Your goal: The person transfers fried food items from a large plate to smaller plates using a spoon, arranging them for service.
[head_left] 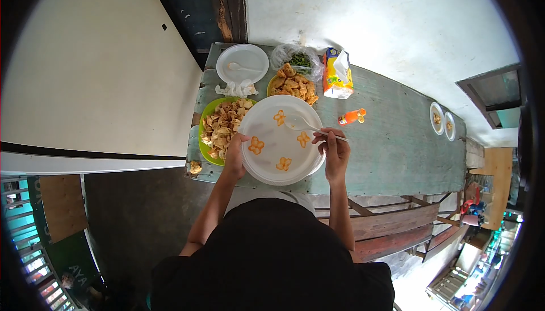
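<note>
A white plate (267, 155) with orange flower prints is held by its left rim in my left hand (235, 155). My right hand (335, 152) is closed around the handle of a white plastic spoon (298, 122), whose bowl lies over the upper part of the plate. At the lower right, another pale rim shows beneath the plate. Left of it, partly covered, sits a green plate (202, 145) heaped with brown fried pieces (222, 124). Behind the plate is a pile of golden fried food (294, 85) in a yellow-green dish.
At the back are a white plate (258, 55) with a spoon, crumpled tissue (237, 89), a plastic bag (312, 71) with green chillies, and a tissue pack (339, 84). A red-orange sauce bottle (349, 117) lies to the right. Two plates with food stand at the table's far right; a wooden bench (386, 223) is below.
</note>
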Available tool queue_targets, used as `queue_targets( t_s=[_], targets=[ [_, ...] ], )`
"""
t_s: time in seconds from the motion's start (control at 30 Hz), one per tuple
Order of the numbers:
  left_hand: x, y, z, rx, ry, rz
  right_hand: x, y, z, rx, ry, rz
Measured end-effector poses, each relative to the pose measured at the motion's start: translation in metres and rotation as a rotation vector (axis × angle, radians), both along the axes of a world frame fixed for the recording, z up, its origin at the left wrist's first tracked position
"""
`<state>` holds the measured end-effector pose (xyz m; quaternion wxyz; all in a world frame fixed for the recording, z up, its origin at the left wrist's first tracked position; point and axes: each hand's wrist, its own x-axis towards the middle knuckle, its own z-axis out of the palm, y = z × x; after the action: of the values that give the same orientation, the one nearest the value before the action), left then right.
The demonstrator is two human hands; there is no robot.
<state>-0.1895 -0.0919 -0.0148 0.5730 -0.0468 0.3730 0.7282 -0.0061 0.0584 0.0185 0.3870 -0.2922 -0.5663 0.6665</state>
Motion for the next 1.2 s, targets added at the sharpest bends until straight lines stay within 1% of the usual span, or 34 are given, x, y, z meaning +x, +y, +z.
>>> queue_targets(
  t_s=[0.13,0.2,0.23,0.27,0.3,0.33,0.37,0.4,0.43,0.53,0.6,0.7,0.87,1.03,1.13,1.2],
  targets=[
    [-0.004,0.002,-0.002,-0.023,0.021,0.005,0.012,0.013,-0.002,-0.054,0.054,-0.033],
    [-0.011,0.005,0.006,-0.088,0.04,-0.073,0.017,0.022,-0.001,-0.038,0.067,-0.063],
    [-0.015,0.007,0.012,-0.089,0.041,-0.075,0.016,0.026,0.001,-0.021,0.048,-0.075],
    [-0.019,0.01,0.018,-0.065,0.026,-0.133,0.017,0.031,0.002,-0.022,0.049,-0.077],
    [-0.023,0.012,0.021,-0.041,0.011,-0.19,0.018,0.036,0.002,-0.004,0.032,-0.035],
    [-0.03,0.014,0.02,-0.042,0.012,-0.192,0.018,0.039,0.003,0.015,0.015,0.007],
    [-0.037,0.016,0.019,-0.016,0.012,-0.24,0.017,0.039,0.005,0.014,0.017,0.006],
    [-0.042,0.018,0.018,0.011,0.012,-0.288,0.017,0.04,0.009,0.066,-0.014,0.05],
    [-0.045,0.02,0.017,0.011,0.014,-0.289,0.016,0.041,0.011,0.117,-0.046,0.093],
    [-0.049,0.025,0.018,-0.001,0.007,-0.291,0.015,0.041,0.012,0.154,-0.037,0.113],
    [-0.05,0.027,0.022,-0.034,0.082,-0.315,0.013,0.04,0.011,0.157,-0.024,0.117],
    [-0.05,0.029,0.022,-0.01,0.039,-0.327,0.014,0.04,0.011,0.153,-0.026,0.118],
    [-0.049,0.031,0.027,-0.027,0.054,-0.338,0.016,0.041,0.008,0.165,-0.06,0.125],
    [-0.05,0.033,0.023,-0.039,0.075,-0.337,0.016,0.042,0.005,0.207,-0.023,0.091],
    [-0.049,0.033,0.023,-0.028,0.046,-0.34,0.016,0.04,0.009,0.215,-0.013,0.079],
    [-0.048,0.034,0.025,-0.024,0.057,-0.344,0.017,0.04,0.01,0.215,-0.011,0.102]
  ],
)
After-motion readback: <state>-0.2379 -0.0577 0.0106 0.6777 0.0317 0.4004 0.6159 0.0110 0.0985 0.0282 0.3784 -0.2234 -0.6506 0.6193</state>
